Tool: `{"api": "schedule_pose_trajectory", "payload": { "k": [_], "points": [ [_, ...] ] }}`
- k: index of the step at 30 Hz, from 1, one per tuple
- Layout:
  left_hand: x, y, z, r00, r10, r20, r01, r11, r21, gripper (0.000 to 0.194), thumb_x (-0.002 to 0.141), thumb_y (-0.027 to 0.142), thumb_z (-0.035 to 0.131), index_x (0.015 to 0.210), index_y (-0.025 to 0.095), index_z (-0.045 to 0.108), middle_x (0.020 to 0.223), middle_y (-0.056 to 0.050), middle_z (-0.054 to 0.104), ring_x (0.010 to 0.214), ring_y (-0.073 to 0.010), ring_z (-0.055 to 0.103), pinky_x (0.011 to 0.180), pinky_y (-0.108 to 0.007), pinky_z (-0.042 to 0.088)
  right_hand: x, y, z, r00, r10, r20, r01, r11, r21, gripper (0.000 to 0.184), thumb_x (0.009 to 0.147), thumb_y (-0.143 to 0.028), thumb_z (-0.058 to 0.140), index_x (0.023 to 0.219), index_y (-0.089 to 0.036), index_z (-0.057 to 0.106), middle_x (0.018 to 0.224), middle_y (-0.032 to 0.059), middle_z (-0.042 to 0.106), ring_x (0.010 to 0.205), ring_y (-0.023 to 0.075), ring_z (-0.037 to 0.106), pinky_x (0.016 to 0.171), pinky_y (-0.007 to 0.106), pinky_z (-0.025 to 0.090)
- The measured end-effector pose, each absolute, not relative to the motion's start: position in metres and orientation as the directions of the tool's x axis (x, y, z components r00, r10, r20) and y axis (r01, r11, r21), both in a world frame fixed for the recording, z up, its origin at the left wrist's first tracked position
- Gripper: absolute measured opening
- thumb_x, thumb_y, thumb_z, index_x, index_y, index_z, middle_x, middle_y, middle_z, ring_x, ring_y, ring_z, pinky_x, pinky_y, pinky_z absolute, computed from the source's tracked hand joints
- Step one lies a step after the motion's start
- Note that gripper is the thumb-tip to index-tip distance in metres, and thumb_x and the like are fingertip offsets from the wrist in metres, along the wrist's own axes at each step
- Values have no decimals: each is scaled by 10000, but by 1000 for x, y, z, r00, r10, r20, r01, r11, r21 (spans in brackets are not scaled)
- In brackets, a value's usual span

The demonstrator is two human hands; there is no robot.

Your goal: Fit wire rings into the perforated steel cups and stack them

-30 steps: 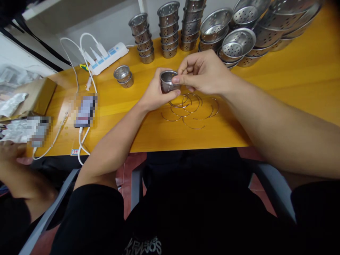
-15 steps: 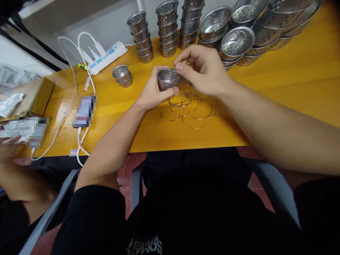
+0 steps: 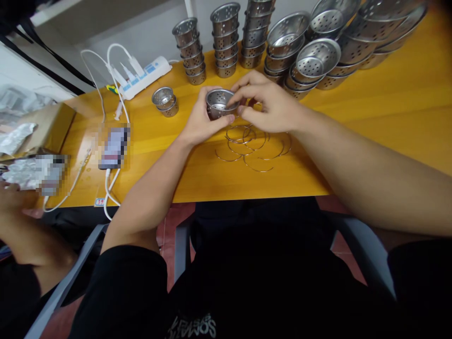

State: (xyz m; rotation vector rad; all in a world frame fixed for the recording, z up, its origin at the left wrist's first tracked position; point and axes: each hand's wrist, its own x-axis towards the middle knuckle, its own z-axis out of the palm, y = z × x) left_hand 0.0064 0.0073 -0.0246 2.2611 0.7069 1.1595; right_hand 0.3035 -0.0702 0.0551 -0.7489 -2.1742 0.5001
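Observation:
My left hand [image 3: 206, 120] is wrapped round a small perforated metal cup [image 3: 219, 111], tilted with its mouth toward me. The thumb lies along the near side and the other fingers go behind it. My right hand [image 3: 263, 101] is at the cup's right rim, a fingertip reaching into the mouth and the thumb outside against the wall. Any wire in these fingers is hidden. Just below both hands, several thin curved metal wires [image 3: 243, 149] lie overlapping on the table.
Stacks of perforated cups [image 3: 225, 44] and larger perforated bowls [image 3: 314, 61] line the back. Two nested cups [image 3: 165, 101] stand left, near a power strip [image 3: 146, 75] and a phone [image 3: 113, 146] with cables. Another person's arm [image 3: 31, 235] is at far left, beside a cardboard box [image 3: 45, 125].
The right hand has come down from above the cup to its right rim. A thin wire seen earlier at its fingertips over the mouth no longer shows. The left hand keeps its hold.

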Motion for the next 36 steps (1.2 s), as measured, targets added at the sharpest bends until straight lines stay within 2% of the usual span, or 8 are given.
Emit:
{"api": "schedule_pose_trajectory", "payload": {
  "k": [5, 8, 12, 17, 21, 24, 29, 36],
  "points": [
    [11, -2, -20, 516, 640, 569, 193, -734, 651, 1173, 926, 1194, 845, 1655, 324, 550, 1515, -105, 742, 1421, -360, 836, 1302, -584, 697, 301, -66, 44, -592, 588, 552, 287, 793, -537, 416, 1147, -277, 848, 1534, -385, 958, 1711, 123, 765, 1542, 449, 782, 1341, 728, 708],
    [13, -6, -18, 528, 637, 561, 178, -729, 660, 1197, 916, 1192, 860, 1669, 317, 546, 1491, -111, 755, 1410, -364, 841, 1291, -589, 708, 299, -67, 42, -571, 600, 560, 271, 782, -562, 385, 1129, -282, 882, 1483, -396, 980, 1676, 122, 776, 1556, 457, 775, 1403, 740, 674],
    [13, -5, -18, 515, 667, 538, 222, -710, 668, 1105, 997, 1107, 891, 1705, 343, 520, 1536, -114, 742, 1464, -357, 833, 1341, -597, 691, 299, -71, 48, -543, 620, 567, 279, 769, -575, 284, 1143, -373, 904, 1404, -457, 981, 1624, 99, 811, 1562, 467, 771, 1445, 743, 651],
    [13, 1, -25, 502, 672, 545, 213, -707, 674, 1221, 956, 1161, 876, 1769, 348, 464, 1605, -124, 709, 1515, -373, 826, 1354, -585, 689, 302, -73, 55, -544, 601, 585, 278, 787, -551, 237, 1194, -545, 916, 1395, -421, 928, 1634, 117, 814, 1551, 463, 764, 1403, 761, 673],
    [11, 2, -27, 495, 668, 556, 186, -707, 683, 1307, 897, 1205, 875, 1782, 329, 478, 1668, -167, 684, 1530, -396, 814, 1352, -594, 704, 302, -76, 58, -526, 628, 573, 321, 771, -550, 345, 1178, -732, 937, 1328, -423, 902, 1639, 122, 807, 1582, 467, 724, 1458, 779, 622],
    [12, -1, -23, 504, 661, 556, 211, -718, 663, 1327, 893, 1178, 913, 1813, 339, 454, 1754, -189, 639, 1614, -421, 778, 1384, -599, 696, 299, -82, 63, -506, 673, 540, 350, 732, -585, 463, 1138, -777, 951, 1487, -483, 870, 1724, 82, 791, 1665, 477, 673, 1466, 772, 620],
    [17, -8, -16, 542, 642, 542, 300, -750, 589, 1395, 952, 1043, 1007, 1929, 320, 323, 1838, -221, 605, 1764, -473, 694, 1481, -641, 626, 295, -89, 71, -525, 666, 530, 326, 733, -597, 720, 1083, -710, 1015, 1727, -497, 774, 1790, 64, 770, 1658, 495, 692, 1516, 739, 558],
    [9, -10, -15, 593, 662, 459, 278, -703, 655, 1357, 1013, 968, 991, 1981, 363, 257, 1925, -246, 563, 1746, -478, 700, 1364, -660, 696, 313, -82, 82, -450, 647, 615, 473, 757, -451, 688, 1084, -572, 1000, 1716, -438, 764, 1736, 115, 766, 1655, 495, 682, 1450, 702, 596]
  ]
}}
